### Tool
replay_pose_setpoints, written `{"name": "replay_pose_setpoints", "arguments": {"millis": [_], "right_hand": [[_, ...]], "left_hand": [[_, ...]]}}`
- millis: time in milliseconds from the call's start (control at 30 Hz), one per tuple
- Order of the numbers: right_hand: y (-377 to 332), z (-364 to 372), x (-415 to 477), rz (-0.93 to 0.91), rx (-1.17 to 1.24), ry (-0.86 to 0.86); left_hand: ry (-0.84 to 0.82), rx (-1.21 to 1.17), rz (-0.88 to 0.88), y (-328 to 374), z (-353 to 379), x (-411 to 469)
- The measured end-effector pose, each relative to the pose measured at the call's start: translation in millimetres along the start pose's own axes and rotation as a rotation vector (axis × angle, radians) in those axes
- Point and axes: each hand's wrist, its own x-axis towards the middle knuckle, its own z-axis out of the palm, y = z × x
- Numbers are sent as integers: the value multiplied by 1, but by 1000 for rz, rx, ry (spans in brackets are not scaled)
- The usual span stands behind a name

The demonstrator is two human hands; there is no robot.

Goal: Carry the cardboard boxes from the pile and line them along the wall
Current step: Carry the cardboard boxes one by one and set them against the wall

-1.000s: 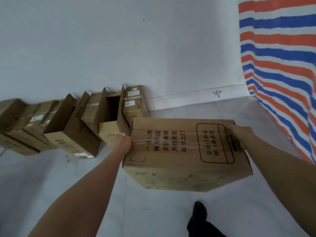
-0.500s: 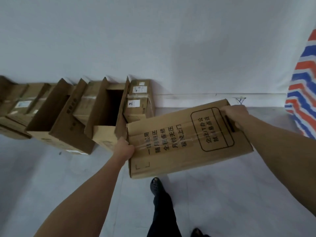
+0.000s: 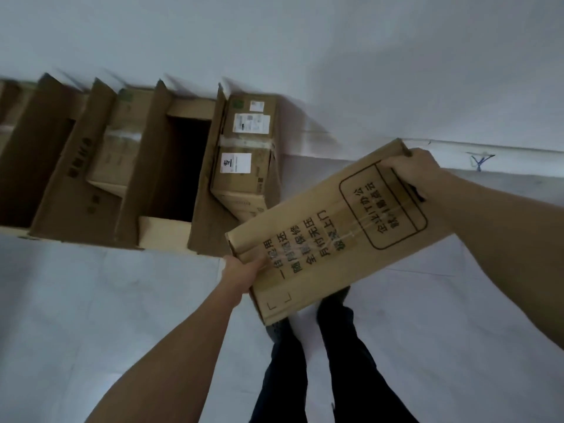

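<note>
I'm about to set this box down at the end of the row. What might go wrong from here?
1. The carried box hangs tilted, with the left hand gripping only its low end and the right hand its high end, so it may slip.
2. Its low end is near the upright flap of the open box and might snag on it.
3. It hides the floor ahead of the legs, so a stumble is possible.
</note>
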Motion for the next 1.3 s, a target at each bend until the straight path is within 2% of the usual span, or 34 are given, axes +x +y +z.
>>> {"name": "replay_pose_setpoints", "arguments": {"millis": [267,400,500,567,633,700,767,867,1000,1133,1300], "right_hand": [[-38,78,150,-167,-375,-194],[-54,102,210,-291,-618,-196],[-63,106,224,-402,-664,-149],[-44,101,210,-455,-594,1],[-8,92,188,-327,-470,160],[22,87,165,-20,-260,139],[37,90,155,139,-69,58],[22,98,165,40,-66,-20],[-25,114,192,-114,19,-168],[-22,139,195,-82,64,-165],[-15,139,219,-13,1,-173]], "left_hand": [[104,-103,-258,-11,55,86],[76,-154,-244,-8,74,115],[87,-186,-284,9,83,127],[116,-243,-322,25,95,127],[140,-304,-347,38,110,125],[169,-321,-365,43,122,120],[189,-315,-382,40,126,118],[203,-379,-396,44,124,113],[113,-643,-398,67,132,112],[60,-773,-415,90,161,125],[117,-711,-387,115,173,152]]}}
